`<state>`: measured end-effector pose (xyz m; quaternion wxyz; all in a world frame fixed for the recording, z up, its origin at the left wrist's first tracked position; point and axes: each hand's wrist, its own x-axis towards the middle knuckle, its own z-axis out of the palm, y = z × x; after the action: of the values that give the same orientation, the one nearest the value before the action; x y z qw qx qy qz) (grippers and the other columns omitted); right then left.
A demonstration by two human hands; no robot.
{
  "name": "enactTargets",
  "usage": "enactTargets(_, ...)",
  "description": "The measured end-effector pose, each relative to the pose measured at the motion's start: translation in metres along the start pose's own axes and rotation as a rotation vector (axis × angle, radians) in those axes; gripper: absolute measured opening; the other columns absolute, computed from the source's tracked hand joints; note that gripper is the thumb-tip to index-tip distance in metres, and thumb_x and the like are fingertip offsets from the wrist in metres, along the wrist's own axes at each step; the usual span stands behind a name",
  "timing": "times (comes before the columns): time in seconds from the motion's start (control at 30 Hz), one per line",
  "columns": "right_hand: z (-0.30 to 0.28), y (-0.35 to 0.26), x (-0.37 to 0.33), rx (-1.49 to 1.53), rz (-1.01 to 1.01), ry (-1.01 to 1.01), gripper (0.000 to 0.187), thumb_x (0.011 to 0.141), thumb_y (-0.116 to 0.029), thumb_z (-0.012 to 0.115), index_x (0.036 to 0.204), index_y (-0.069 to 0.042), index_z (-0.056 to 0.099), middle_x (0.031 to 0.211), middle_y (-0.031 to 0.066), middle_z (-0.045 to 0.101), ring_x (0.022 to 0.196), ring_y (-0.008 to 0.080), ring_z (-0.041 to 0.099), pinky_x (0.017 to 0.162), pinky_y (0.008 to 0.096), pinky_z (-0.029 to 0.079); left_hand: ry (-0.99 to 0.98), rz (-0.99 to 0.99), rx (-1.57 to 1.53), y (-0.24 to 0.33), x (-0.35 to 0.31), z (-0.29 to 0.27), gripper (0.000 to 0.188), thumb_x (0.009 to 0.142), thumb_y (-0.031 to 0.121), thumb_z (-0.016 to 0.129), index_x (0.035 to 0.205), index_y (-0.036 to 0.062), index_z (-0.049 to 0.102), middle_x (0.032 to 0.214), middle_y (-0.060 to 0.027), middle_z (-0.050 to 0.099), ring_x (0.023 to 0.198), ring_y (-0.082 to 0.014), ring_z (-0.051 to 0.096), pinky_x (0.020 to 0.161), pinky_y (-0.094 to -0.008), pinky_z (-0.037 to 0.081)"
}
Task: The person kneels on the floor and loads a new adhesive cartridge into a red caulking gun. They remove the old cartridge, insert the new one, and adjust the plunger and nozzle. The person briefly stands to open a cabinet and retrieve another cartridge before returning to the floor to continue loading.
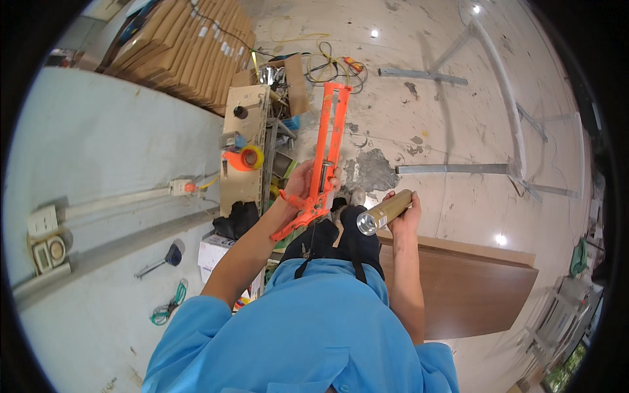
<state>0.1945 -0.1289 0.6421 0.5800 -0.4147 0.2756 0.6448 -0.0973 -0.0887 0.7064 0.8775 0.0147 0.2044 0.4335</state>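
My left hand (303,178) is closed around an orange caulking gun (331,141), gripping its frame just above the handle and trigger. The gun's long open cradle points away from me, with nothing lying in it. To the right, my right hand (407,213) holds a gold-brown sealant cartridge (388,211). Its round, shiny metal end faces toward me and to the left. The cartridge and the gun are apart, both held in front of my waist.
At the left, a narrow shelf (239,134) carries a roll of yellow tape (251,157). Flat cardboard boxes (177,56) stand stacked behind it. A brown board (458,285) lies at the right, metal frame legs (452,169) stand farther out, and cables (327,62) lie on the floor.
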Motion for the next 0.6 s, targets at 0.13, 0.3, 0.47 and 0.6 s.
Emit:
enactTargets(0.13,0.015,-0.022,0.038,0.063,-0.029,0.076,0.054,0.098,-0.044,0.064,0.123,0.0,0.043,0.101,0.0226,0.059,0.089,0.0332,0.061,0.083,0.0474,0.058,0.012,-0.095,-0.058,0.011,0.055,-0.011,0.052,0.106,0.039,0.051,0.137,-0.0024,0.053,0.104,-0.0119,0.059,0.086,-0.0234,0.062,0.084,-0.0366,0.051)
enactTargets(0.3,0.051,-0.056,0.107,0.038,0.126,0.109,0.054,0.097,-0.046,0.065,0.117,0.001,0.047,0.099,0.0204,0.06,0.088,0.0321,0.062,0.083,0.0454,0.058,0.123,-0.089,0.055,0.042,0.136,-0.004,0.058,0.107,0.049,0.049,0.134,-0.0017,0.055,0.104,-0.0123,0.064,0.087,-0.023,0.064,0.085,-0.0386,0.053)
enactTargets(0.47,0.103,-0.083,0.207,-0.158,0.151,0.127,0.052,0.097,-0.05,0.066,0.112,-0.002,0.051,0.094,0.0163,0.061,0.083,0.0301,0.063,0.077,0.0441,0.058,0.193,-0.099,0.111,0.073,0.235,0.008,0.069,0.101,0.054,0.059,0.144,0.0004,0.05,0.105,-0.0077,0.065,0.09,-0.0193,0.064,0.091,-0.0404,0.053)
enactTargets(0.6,0.145,-0.104,0.264,-0.283,0.128,0.003,0.049,0.098,-0.049,0.065,0.114,-0.004,0.051,0.089,0.0154,0.063,0.079,0.0293,0.065,0.072,0.0437,0.058,0.167,-0.069,0.431,0.085,0.317,0.0,0.064,0.088,0.031,0.078,0.14,0.0039,0.05,0.107,-0.0043,0.059,0.097,-0.0165,0.062,0.091,-0.0411,0.051)
